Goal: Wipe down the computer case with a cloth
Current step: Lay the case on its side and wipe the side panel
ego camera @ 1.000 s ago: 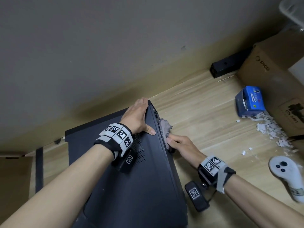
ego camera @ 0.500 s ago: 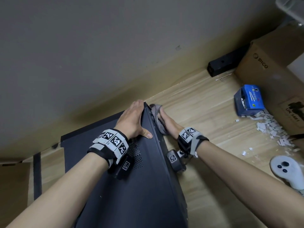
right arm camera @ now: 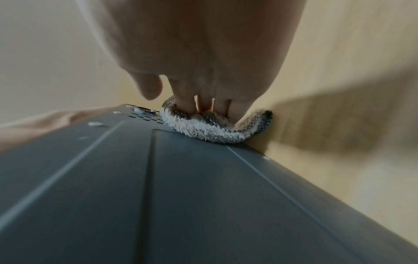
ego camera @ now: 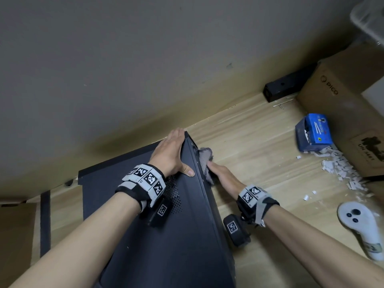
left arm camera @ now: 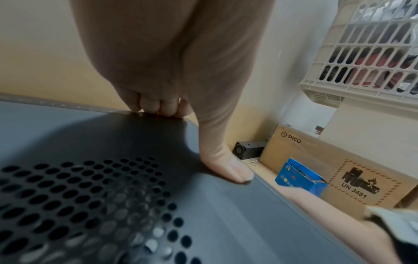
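The black computer case lies on a wooden floor close to a wall. My left hand rests on its far top corner, with the fingers curled over the far edge and the thumb flat on the top panel beside the vent holes. My right hand presses a grey knitted cloth against the right side face near the far end. In the right wrist view the fingertips push into the cloth on the panel, and the thumb stays off it.
A PICO cardboard box stands at the right, with an open blue box and spilled white paper scraps before it. A white controller lies near my right forearm. A small black block sits by the wall. A white basket hangs above.
My right hand slid the cloth along the side face to the far corner, then drew it back a little toward me. The left hand has kept its place on the case.
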Demonstrator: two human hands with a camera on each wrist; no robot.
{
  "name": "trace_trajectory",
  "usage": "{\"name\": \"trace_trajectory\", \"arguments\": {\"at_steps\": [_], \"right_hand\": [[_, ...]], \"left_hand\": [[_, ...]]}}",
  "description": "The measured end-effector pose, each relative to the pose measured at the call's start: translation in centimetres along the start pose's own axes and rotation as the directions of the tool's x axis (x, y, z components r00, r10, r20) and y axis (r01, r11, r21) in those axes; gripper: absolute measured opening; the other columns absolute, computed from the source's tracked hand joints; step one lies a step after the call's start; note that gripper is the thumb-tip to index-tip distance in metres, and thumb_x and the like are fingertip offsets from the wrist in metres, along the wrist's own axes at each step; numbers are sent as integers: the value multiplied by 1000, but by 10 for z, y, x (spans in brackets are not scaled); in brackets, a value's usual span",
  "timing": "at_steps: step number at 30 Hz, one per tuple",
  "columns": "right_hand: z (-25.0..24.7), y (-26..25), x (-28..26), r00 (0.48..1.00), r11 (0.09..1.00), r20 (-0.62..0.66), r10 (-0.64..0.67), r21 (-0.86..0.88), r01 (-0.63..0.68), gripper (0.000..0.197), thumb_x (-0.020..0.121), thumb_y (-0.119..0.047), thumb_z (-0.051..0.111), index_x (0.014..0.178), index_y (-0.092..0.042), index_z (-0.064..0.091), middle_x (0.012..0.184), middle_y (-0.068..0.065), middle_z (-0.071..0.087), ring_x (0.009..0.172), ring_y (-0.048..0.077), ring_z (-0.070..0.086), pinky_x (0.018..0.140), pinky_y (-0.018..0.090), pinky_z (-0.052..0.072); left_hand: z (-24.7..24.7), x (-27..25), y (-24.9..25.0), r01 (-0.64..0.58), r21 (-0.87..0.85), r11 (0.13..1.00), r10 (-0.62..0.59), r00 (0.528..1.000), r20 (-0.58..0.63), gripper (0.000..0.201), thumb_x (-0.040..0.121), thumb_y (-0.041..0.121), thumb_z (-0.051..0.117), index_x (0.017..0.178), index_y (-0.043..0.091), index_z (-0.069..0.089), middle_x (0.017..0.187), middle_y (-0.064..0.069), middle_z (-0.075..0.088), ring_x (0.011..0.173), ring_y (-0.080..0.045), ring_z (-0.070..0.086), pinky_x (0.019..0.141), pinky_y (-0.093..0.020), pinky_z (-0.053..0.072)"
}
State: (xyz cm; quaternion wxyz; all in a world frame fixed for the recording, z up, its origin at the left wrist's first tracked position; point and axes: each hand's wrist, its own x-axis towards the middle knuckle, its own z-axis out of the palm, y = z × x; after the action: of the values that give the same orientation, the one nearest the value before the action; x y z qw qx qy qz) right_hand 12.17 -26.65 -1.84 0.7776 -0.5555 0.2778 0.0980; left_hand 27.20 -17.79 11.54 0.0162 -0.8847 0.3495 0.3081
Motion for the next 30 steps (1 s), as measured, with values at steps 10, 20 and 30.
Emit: {"name": "trace_trajectory", "arguments": {"at_steps": [10, 20, 30], "right_hand": [[-29, 24, -56, 999, 977, -28, 43, 211, -36, 17, 92, -3, 61, 92, 13, 68, 93, 20, 69, 84, 27, 65, 79, 37, 53], [-29, -38, 57, 998, 917, -58, 24, 399, 2, 28, 99, -15, 47, 119, -3, 61, 100, 17, 69, 82, 25, 68, 77, 34, 56], [-9, -1, 79, 982, 924, -86, -169, -361, 127, 22, 100, -1, 46, 108, -14, 61, 94, -5, 61, 86, 9, 54, 82, 24, 43]], "left_hand": [[-2, -3, -1, -17, -12, 1000, 17, 1000, 17, 140, 58, 40, 91, 156, 12, -5, 164, -3, -7, 151, -15, -6, 120, -29, 2], [0, 0, -7, -36, -22, 999, 36, 999, 7, 142, 56, 43, 91, 156, 12, -6, 164, -4, -6, 151, -16, -6, 119, -28, 1], [2, 2, -6, -43, -7, 999, 43, 999, -3, 144, 53, 44, 91, 156, 11, -4, 164, -5, -4, 151, -18, -4, 123, -31, 3]]}}
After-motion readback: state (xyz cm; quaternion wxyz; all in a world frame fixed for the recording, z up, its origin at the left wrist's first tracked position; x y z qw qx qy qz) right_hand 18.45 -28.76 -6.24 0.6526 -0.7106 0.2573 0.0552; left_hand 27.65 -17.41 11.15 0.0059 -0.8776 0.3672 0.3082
